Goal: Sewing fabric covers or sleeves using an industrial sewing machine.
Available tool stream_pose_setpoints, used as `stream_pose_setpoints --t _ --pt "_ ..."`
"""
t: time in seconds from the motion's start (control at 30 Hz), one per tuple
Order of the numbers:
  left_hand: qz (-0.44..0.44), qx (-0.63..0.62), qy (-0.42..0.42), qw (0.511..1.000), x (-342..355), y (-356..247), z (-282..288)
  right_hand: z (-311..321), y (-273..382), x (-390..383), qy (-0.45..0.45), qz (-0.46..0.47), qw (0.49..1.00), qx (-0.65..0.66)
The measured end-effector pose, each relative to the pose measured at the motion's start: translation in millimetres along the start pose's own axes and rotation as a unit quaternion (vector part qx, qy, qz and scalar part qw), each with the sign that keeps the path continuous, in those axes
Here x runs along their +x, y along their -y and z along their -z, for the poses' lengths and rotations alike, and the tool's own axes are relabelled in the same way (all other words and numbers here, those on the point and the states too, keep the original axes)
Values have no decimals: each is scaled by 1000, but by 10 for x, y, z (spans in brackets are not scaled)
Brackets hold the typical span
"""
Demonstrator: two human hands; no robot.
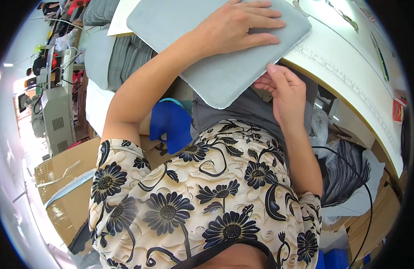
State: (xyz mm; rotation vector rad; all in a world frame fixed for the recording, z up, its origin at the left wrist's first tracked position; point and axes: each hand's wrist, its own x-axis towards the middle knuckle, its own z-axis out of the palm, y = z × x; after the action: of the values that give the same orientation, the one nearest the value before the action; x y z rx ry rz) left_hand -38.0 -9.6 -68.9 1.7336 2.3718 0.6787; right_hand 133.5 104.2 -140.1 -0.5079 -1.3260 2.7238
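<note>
A flat grey panel with rounded corners lies at the table's near edge and juts out over my lap. My left hand rests flat on its upper face, fingers stretched toward the right. At the panel's right-hand edge, my right hand has thumb and fingers closed on the rim. Its lower fingers are partly curled, and those under the panel are hard to see.
Stacked grey sheets stand left of the panel. The white table bears ruler markings and a slim cutter-like tool. Below right sits a bundle of dark pieces, with a black cable beside it. Cardboard lies lower left.
</note>
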Motion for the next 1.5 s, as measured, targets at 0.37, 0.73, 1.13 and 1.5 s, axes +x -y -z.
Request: stream_pose_setpoints --t 0.37,0.73,1.13,1.5 --pt "53 119 -57 990 235 -213 -12 197 469 -236 -82 324 813 -477" --pt "-97 73 -134 984 525 79 -297 281 898 127 10 376 591 -713" --pt "-47 92 -147 984 1134 274 -298 354 1312 605 8 382 486 -786" --pt "2 49 -100 994 1593 400 -192 582 1397 880 -30 392 448 -803"
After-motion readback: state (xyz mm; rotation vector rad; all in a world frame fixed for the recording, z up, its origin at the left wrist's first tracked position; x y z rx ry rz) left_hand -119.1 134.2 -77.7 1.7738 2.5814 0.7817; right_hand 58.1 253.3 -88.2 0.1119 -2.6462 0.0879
